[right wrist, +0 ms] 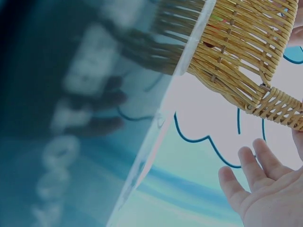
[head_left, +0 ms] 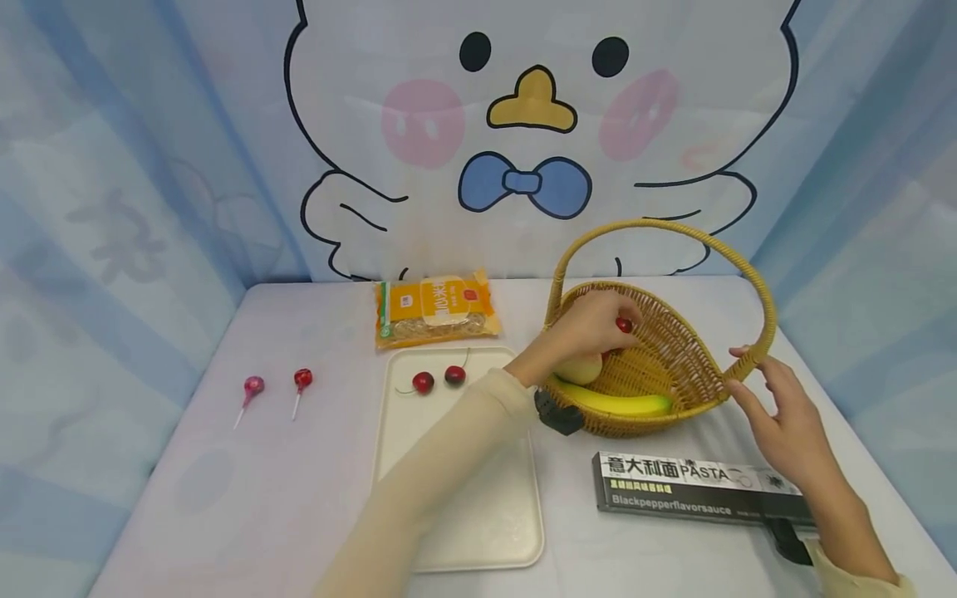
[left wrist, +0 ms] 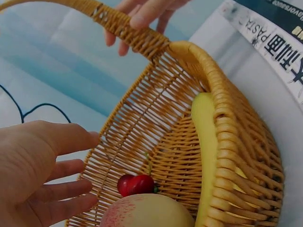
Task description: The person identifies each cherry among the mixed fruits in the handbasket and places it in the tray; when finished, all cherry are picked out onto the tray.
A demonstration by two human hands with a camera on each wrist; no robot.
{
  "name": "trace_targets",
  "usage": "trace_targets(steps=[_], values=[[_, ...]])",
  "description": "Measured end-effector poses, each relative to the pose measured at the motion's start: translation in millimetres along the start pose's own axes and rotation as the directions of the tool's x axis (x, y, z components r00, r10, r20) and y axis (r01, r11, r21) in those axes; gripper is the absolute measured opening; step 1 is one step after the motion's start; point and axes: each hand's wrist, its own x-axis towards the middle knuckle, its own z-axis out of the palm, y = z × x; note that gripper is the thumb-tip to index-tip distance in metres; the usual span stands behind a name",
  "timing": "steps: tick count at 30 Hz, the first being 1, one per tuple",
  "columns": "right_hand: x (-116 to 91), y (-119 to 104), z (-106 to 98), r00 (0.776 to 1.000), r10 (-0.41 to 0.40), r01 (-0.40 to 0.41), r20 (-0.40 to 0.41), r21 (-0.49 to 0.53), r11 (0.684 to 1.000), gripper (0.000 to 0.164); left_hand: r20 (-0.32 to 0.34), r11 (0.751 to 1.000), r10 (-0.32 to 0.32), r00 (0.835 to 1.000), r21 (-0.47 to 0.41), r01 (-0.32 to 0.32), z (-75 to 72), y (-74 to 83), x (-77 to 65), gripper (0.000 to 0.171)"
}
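Note:
A wicker basket (head_left: 658, 357) holds a banana (head_left: 620, 403), a peach (head_left: 579, 368) and dark red cherries (left wrist: 136, 185). My left hand (head_left: 598, 322) reaches over its left side; in the left wrist view the fingers are spread, apart from the cherries. Near those fingertips a cherry (head_left: 624, 325) shows in the head view. At the basket's right end, my right hand (head_left: 785, 415) holds the lower part of the handle (left wrist: 128, 30), thumb on one side and fingers on the other. Several fingers (right wrist: 255, 170) of it extend loosely in the right wrist view.
A cream tray (head_left: 478, 531) carries two cherries (head_left: 439, 379). Behind it lies an orange food packet (head_left: 436, 310). Two lollipops (head_left: 254, 386) are at left. A black-and-white pasta box (head_left: 688, 490) lies in front of the basket, under the right forearm. A printed curtain (head_left: 538, 241) hangs behind.

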Motion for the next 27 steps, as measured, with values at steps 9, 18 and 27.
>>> trace_targets(steps=[9, 18, 27], values=[[0, -1, -2, 1.0, 0.009, -0.01, 0.008, 0.008, 1.0, 0.049, 0.134, 0.996, -0.086, 0.987, 0.034, 0.082, 5.7, 4.0, 20.3, 0.044], [0, -1, -3, 1.0, 0.009, -0.009, 0.01, 0.009, 1.0, 0.048, 0.249, 0.963, -0.261, 0.933, 0.007, 0.268, 9.0, 11.2, 30.2, 0.092], [-1, -2, -4, 1.0, 0.014, -0.014, 0.018, 0.02, 1.0, 0.048, 0.321, 0.945, -0.322, 0.891, 0.057, 0.321, 8.2, 17.6, 34.7, 0.098]])
